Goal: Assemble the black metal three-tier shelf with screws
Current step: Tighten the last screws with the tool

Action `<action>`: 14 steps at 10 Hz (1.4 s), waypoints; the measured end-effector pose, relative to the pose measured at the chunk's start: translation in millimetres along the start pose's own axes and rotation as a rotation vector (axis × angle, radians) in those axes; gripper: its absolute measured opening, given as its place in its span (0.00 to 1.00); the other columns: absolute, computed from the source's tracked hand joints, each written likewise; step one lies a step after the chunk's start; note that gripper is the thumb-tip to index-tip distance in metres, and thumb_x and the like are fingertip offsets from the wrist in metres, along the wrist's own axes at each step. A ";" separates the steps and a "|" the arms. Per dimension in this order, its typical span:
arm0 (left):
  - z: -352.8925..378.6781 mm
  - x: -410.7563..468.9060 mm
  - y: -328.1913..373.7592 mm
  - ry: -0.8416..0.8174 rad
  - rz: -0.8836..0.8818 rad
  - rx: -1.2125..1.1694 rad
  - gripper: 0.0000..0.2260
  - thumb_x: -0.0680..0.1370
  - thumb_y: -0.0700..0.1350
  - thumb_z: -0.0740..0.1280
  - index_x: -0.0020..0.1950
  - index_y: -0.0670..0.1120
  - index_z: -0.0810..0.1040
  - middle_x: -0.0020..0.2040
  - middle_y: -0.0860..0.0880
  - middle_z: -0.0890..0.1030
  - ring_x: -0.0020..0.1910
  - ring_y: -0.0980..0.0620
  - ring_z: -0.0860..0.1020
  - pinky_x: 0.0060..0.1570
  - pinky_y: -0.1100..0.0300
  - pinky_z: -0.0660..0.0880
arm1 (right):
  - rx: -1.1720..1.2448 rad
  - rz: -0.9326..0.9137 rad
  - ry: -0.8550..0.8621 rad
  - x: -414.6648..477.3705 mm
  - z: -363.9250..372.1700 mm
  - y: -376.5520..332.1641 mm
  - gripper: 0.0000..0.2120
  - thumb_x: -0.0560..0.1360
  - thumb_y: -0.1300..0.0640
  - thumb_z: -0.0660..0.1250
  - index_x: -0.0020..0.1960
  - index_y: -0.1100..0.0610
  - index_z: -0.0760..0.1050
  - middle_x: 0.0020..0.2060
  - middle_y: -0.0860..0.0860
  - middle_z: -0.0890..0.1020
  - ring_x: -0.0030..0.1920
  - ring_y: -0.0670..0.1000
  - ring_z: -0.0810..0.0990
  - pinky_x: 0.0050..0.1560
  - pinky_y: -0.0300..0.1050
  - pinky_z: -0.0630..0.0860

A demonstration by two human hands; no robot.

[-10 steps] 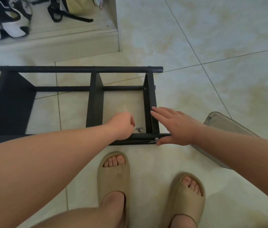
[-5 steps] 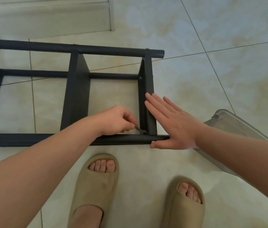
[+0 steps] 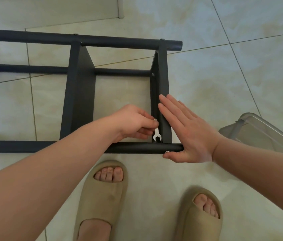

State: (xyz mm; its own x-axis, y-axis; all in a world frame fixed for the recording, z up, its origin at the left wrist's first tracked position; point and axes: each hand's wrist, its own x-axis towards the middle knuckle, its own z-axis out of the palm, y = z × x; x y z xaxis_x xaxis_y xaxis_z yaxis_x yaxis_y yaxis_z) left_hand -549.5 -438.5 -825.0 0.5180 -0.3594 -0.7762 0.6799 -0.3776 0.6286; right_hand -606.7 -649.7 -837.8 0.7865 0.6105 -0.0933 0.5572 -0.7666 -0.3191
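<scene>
Head view: my shelf point(image 3: 78, 94) lies sideways; I work at its near right corner
Turning: my left hand point(image 3: 133, 122) pinches the wrench point(image 3: 156, 134); keep it snug; small turns
Steadying: my right hand point(image 3: 189, 134) presses flat on the shelf's end; thumb by the screw point(image 3: 167, 151)
Around: clear box point(image 3: 259, 134) right of the shelf; the shelf's end crowds the wrench

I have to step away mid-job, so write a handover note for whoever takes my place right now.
Left hand pinches the wrench, its head at the inside corner where end panel meets near pole.
Right hand lies flat on that panel, thumb by the screw in the pole's end.
Shelf lies on its side on the floor, panels fitted between the poles.
Left, probably: tighten this corner, check the other screws, stand it up.
</scene>
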 end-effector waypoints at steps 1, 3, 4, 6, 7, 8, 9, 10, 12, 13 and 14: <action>0.9 3.8 -2.9 0.048 0.021 0.050 0.08 0.77 0.45 0.73 0.53 0.44 0.81 0.43 0.48 0.85 0.42 0.54 0.84 0.43 0.59 0.81 | 0.004 0.009 -0.012 0.5 -0.4 -0.7 0.54 0.73 0.30 0.62 0.82 0.65 0.48 0.82 0.59 0.48 0.82 0.59 0.44 0.79 0.64 0.56; 4.0 6.1 -3.9 0.106 0.071 0.110 0.04 0.80 0.46 0.68 0.48 0.47 0.78 0.38 0.51 0.83 0.39 0.54 0.81 0.48 0.56 0.79 | 0.029 0.020 -0.026 4.8 -0.6 -0.8 0.54 0.73 0.30 0.62 0.83 0.63 0.46 0.83 0.57 0.46 0.82 0.57 0.42 0.80 0.62 0.52; 0.6 6.4 -2.2 0.091 0.052 0.088 0.03 0.81 0.45 0.68 0.49 0.46 0.79 0.39 0.50 0.85 0.41 0.53 0.82 0.47 0.57 0.80 | 0.047 0.022 -0.022 7.2 -0.4 -0.7 0.54 0.73 0.30 0.63 0.83 0.63 0.45 0.83 0.57 0.45 0.82 0.56 0.42 0.80 0.61 0.52; -2.1 7.4 -2.1 0.063 0.069 0.050 0.03 0.80 0.44 0.68 0.48 0.46 0.79 0.39 0.50 0.86 0.43 0.52 0.84 0.49 0.57 0.81 | 0.075 0.023 -0.012 7.8 -0.1 -0.9 0.53 0.73 0.31 0.63 0.83 0.63 0.46 0.83 0.57 0.46 0.82 0.56 0.42 0.80 0.62 0.52; -0.8 7.3 -0.5 0.053 0.102 0.035 0.03 0.80 0.44 0.69 0.47 0.47 0.80 0.37 0.51 0.85 0.41 0.54 0.84 0.48 0.58 0.81 | 0.081 0.022 -0.011 8.0 0.2 -0.9 0.53 0.73 0.31 0.64 0.82 0.63 0.47 0.83 0.57 0.46 0.83 0.57 0.43 0.80 0.63 0.53; 1.1 6.6 0.6 0.054 0.123 0.018 0.02 0.80 0.44 0.69 0.48 0.46 0.80 0.38 0.50 0.84 0.40 0.55 0.83 0.47 0.59 0.80 | 0.079 0.025 -0.015 8.1 0.9 -0.9 0.54 0.73 0.31 0.64 0.82 0.63 0.47 0.83 0.57 0.46 0.83 0.56 0.42 0.80 0.62 0.52; 0.9 4.6 1.0 0.038 0.125 0.034 0.02 0.80 0.44 0.68 0.50 0.46 0.80 0.38 0.51 0.84 0.40 0.55 0.83 0.47 0.60 0.80 | 0.082 0.025 -0.016 8.2 1.4 -1.1 0.54 0.73 0.31 0.64 0.82 0.63 0.47 0.83 0.57 0.46 0.83 0.56 0.42 0.80 0.62 0.52; -0.8 3.8 -0.2 0.024 0.114 0.098 0.02 0.80 0.44 0.68 0.49 0.48 0.80 0.37 0.52 0.85 0.41 0.55 0.83 0.47 0.59 0.79 | 0.086 0.023 -0.012 8.3 1.2 -1.2 0.53 0.73 0.31 0.64 0.82 0.63 0.47 0.83 0.57 0.46 0.83 0.56 0.42 0.80 0.62 0.52; 0.2 2.7 1.6 0.045 0.115 0.089 0.04 0.81 0.43 0.68 0.47 0.48 0.80 0.35 0.53 0.84 0.40 0.55 0.83 0.47 0.59 0.80 | 0.089 0.021 -0.007 8.3 0.7 -1.6 0.53 0.73 0.31 0.63 0.83 0.63 0.47 0.83 0.56 0.46 0.83 0.56 0.42 0.80 0.62 0.51; 1.4 1.8 2.6 0.044 0.115 0.066 0.04 0.81 0.43 0.68 0.46 0.47 0.79 0.34 0.53 0.84 0.40 0.55 0.83 0.46 0.60 0.80 | 0.095 0.024 -0.007 8.3 0.9 -1.6 0.53 0.73 0.31 0.63 0.83 0.63 0.47 0.83 0.57 0.47 0.83 0.56 0.43 0.80 0.62 0.52; 1.2 0.8 2.8 0.046 0.112 0.068 0.04 0.81 0.43 0.68 0.46 0.47 0.79 0.35 0.53 0.84 0.40 0.55 0.83 0.46 0.60 0.80 | 0.101 0.024 -0.005 8.7 1.0 -1.3 0.53 0.73 0.31 0.64 0.82 0.63 0.47 0.83 0.57 0.47 0.83 0.56 0.43 0.80 0.63 0.53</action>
State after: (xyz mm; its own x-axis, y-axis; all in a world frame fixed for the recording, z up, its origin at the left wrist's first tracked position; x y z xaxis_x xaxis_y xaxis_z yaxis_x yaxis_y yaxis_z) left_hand -547.8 -440.8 -823.8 0.6130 -0.3636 -0.7015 0.5806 -0.3948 0.7120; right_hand -600.8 -643.2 -839.1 0.7977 0.5936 -0.1064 0.5086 -0.7569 -0.4104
